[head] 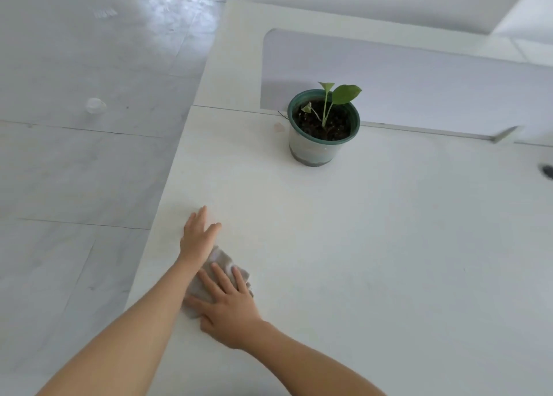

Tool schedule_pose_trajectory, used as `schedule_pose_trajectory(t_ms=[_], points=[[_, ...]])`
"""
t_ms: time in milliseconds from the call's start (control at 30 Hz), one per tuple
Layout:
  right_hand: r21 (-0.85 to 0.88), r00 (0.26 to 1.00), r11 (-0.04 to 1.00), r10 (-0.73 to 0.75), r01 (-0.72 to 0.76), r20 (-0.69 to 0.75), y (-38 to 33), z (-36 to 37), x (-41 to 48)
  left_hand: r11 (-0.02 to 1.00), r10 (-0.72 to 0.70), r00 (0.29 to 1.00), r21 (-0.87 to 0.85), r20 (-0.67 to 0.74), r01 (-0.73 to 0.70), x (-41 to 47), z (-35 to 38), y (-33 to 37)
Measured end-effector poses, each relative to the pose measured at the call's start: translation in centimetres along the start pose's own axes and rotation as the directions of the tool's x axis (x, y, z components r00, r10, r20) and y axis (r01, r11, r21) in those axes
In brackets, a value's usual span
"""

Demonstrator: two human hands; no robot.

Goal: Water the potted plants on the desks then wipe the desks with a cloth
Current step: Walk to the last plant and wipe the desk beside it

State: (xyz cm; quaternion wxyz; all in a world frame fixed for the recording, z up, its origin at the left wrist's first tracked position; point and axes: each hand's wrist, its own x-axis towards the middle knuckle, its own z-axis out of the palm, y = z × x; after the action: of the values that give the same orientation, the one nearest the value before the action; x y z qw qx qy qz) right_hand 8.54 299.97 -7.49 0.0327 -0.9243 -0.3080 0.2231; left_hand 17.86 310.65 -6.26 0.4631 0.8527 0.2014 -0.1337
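A small green plant in a green-rimmed pot (321,126) stands at the back of the white desk (389,246), against a low partition. A crumpled grey cloth (217,265) lies near the desk's left edge. My right hand (229,303) presses flat on the cloth with its fingers spread. My left hand (199,237) rests flat on the desk just beyond the cloth, fingers straight, its wrist touching the cloth's far edge.
The pale lilac partition (419,81) runs along the desk's back. A dark cable hole (547,171) sits at the right edge. Left of the desk is grey tiled floor with a clear cup-like object (95,105) on it.
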Motion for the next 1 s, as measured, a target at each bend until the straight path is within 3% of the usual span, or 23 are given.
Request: schedule_pose_trajectory(t_ms=[67, 100, 200, 267, 367, 467, 567, 633, 700, 767, 800, 867, 933, 1000], points=[[-0.025, 0.994, 0.994, -0.107, 0.107, -0.025, 2.0, 0.3, -0.7, 0.997, 0.035, 0.999, -0.065, -0.016, -0.036, -1.3, -1.3, -0.4], [-0.033, 0.996, 0.997, -0.074, 0.072, -0.043, 3.7, 0.7, -1.3, 0.998, 0.06, 0.997, -0.017, -0.045, -0.061, -2.2, -1.8, -0.8], [0.081, 0.969, 0.974, 0.222, -0.214, -0.111, 9.6, 0.5, -4.7, 0.971, 0.121, 0.99, 0.219, -0.079, -0.101, -5.4, -2.2, -3.2], [0.185, 0.873, 0.89, 0.449, -0.417, -0.191, 14.6, 0.7, -7.4, 0.933, 0.137, 0.987, 0.346, -0.082, -0.101, -7.8, -1.9, -5.0], [0.42, 0.611, 0.588, 0.786, -0.691, -0.095, 19.4, 0.3, -11.6, 0.857, 0.148, 0.985, 0.509, -0.093, -0.081, -10.8, -1.1, -8.1], [0.498, 0.441, 0.406, 0.896, -0.766, -0.052, 18.5, 0.3, -11.8, 0.796, 0.118, 0.99, 0.603, -0.077, -0.048, -12.5, -0.8, -10.5], [0.542, 0.374, 0.336, 0.927, -0.771, -0.042, 14.4, 0.6, -9.6, 0.767, 0.078, 0.992, 0.641, -0.102, 0.006, -13.6, -1.5, -11.8], [0.503, 0.459, 0.423, 0.886, -0.753, -0.059, 11.2, 0.9, -8.3, 0.789, 0.049, 0.988, 0.612, -0.15, 0.053, -14.0, -2.2, -12.4], [0.43, 0.607, 0.597, 0.784, -0.677, -0.131, 7.9, 1.2, -7.2, 0.834, 0.033, 0.968, 0.541, -0.25, 0.111, -14.4, -2.7, -13.0], [0.361, 0.753, 0.792, 0.595, -0.491, -0.28, 4.9, 0.9, -6.2, 0.874, -0.043, 0.956, 0.452, -0.291, 0.177, -14.8, -3.2, -13.5], [0.334, 0.814, 0.847, 0.508, -0.413, -0.283, 3.6, 0.5, -5.8, 0.901, -0.08, 0.951, 0.386, -0.299, 0.197, -15.0, -3.4, -13.8], [0.331, 0.858, 0.903, 0.384, -0.273, -0.342, 1.1, -0.5, -5.1, 0.952, -0.118, 0.945, 0.236, -0.304, 0.194, -15.3, -3.9, -14.1], [0.427, 0.882, 0.895, 0.302, -0.131, -0.362, -1.7, -1.5, -4.0, 0.977, -0.121, 0.942, 0.129, -0.313, 0.168, -15.7, -4.4, -14.5], [0.318, 0.95, 0.947, 0.06, 0.043, -0.306, -4.5, -1.8, -3.7, 0.985, -0.115, 0.936, 0.082, -0.334, 0.15, -15.9, -4.9, -14.6]])
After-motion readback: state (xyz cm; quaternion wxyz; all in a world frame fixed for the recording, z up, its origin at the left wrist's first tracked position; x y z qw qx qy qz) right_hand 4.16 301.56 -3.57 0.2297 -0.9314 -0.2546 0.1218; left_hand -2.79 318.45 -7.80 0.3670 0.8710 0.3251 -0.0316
